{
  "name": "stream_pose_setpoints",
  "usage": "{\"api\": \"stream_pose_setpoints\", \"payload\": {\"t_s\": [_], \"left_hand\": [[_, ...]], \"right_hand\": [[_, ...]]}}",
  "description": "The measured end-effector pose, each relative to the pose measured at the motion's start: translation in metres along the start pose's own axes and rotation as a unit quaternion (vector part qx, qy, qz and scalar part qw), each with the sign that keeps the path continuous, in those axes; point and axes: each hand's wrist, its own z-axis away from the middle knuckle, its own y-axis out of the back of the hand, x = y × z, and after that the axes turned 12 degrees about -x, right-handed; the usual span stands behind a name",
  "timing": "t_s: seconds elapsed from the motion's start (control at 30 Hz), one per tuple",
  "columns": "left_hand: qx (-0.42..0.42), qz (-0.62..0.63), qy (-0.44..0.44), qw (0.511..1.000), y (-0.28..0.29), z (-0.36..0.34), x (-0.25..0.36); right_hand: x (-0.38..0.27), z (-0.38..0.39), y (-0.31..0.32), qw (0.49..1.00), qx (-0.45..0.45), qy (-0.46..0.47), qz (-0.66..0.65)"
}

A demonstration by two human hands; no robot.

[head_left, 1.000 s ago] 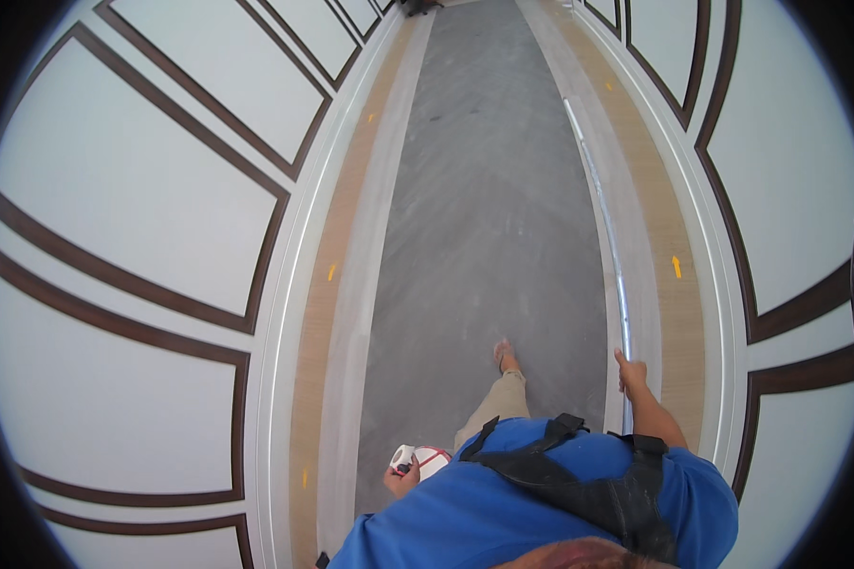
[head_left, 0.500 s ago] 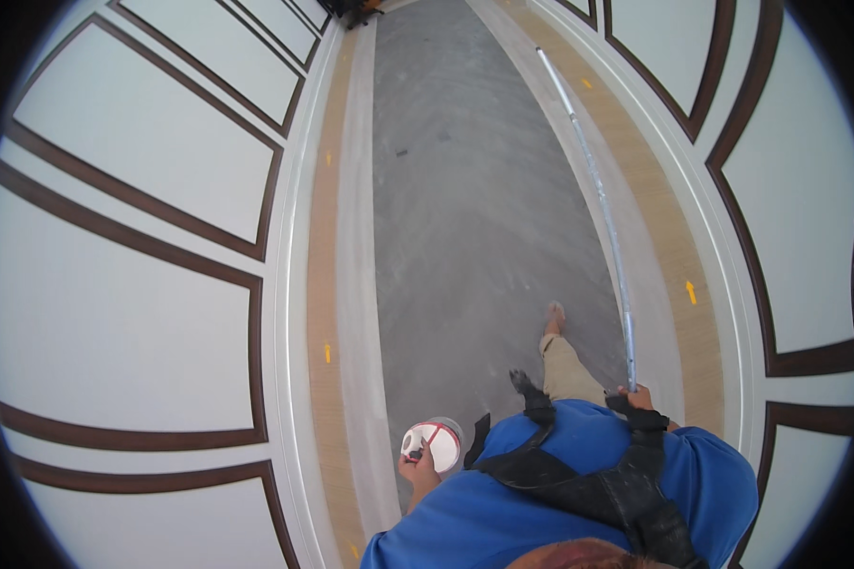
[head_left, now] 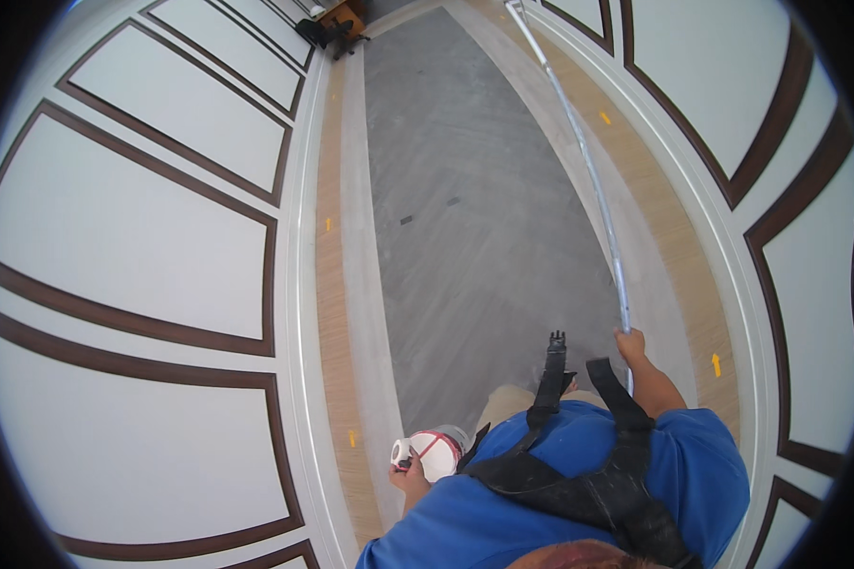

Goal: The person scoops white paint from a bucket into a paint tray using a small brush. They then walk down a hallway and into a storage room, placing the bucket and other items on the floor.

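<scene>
slim silvery pole [head_left: 587, 156], now higher in view

1. My right hand [head_left: 632, 345] is wrapped around a long silver pole [head_left: 602, 202], which slants up and away from me.
2. My left hand [head_left: 410, 476] grips a white roll-like piece [head_left: 398, 452], just beside a round white container with red markings [head_left: 442, 459].
3. Black straps [head_left: 547, 391] cross my blue shirt [head_left: 512, 517].
4. Tan strips [head_left: 674, 248] with yellow arrows [head_left: 716, 364] flank the grey floor [head_left: 484, 266].
5. A black chair [head_left: 315, 34] stands far ahead, near the left wall [head_left: 128, 275].
</scene>
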Motion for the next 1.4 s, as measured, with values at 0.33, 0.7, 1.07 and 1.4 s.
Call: {"api": "stream_pose_setpoints", "payload": {"t_s": [0.33,0.7,1.07,1.4], "left_hand": [[-0.02,-0.421,-0.038,0.906,-0.204,-0.122,-0.22],[0.12,0.095,0.098,0.983,-0.48,-0.337,-0.304],[0.06,0.044,0.079,0.994,-0.717,-0.497,-0.415],[0.006,-0.14,0.052,0.989,-0.905,-0.642,-0.516]], "right_hand": [[-0.17,-0.276,0.031,0.993,0.102,-0.017,0.059],[-0.246,-0.371,-0.031,0.957,-0.063,-0.128,0.251],[-0.479,-0.646,-0.059,0.952,-0.122,-0.122,0.254],[-0.794,-0.909,-0.078,0.997,-0.027,-0.022,0.075]]}}
